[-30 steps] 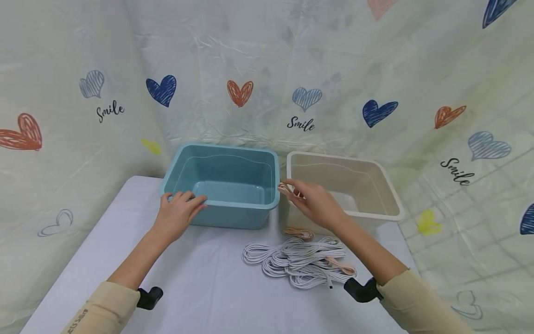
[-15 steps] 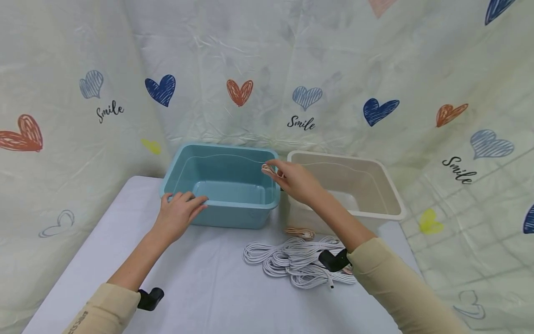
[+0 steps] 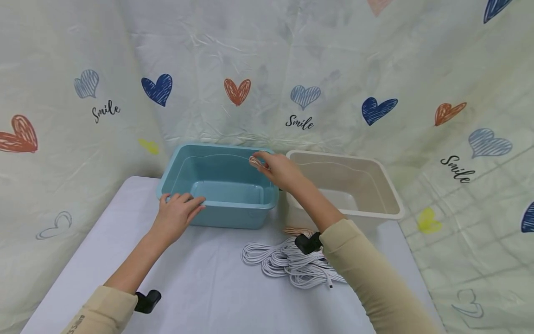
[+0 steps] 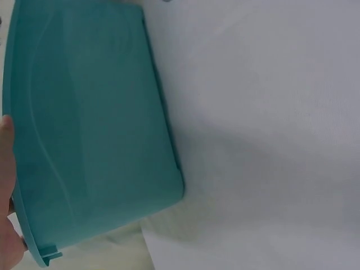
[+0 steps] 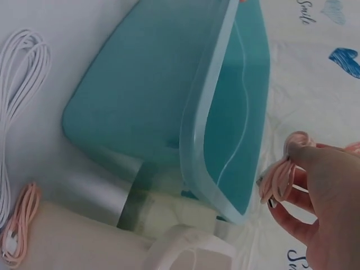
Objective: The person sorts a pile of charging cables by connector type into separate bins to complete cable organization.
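Observation:
My right hand (image 3: 280,170) pinches a coiled pink cable (image 5: 279,175) above the right part of a blue plastic tub (image 3: 229,216). In the right wrist view, thumb and fingertips close around the coil, and a small metal plug shows at its lower end. On the tub's near rim, toward the left corner, my left hand (image 3: 177,215) grips with its fingers hooked over the edge. The left wrist view shows the tub's outer wall and only part of that hand at the left edge. The tub's visible inside is bare.
A beige tub (image 3: 390,188) stands close to the blue one on the right. In front lie several coiled white cables (image 3: 273,260), partly hidden by my right sleeve, and another pink cable (image 3: 295,230) by the beige tub. A heart-patterned sheet (image 3: 200,111) hangs behind.
My right hand has carried the pink cable leftward and away from me, from the gap between the tubs to over the blue tub. The left hand has stayed on the rim.

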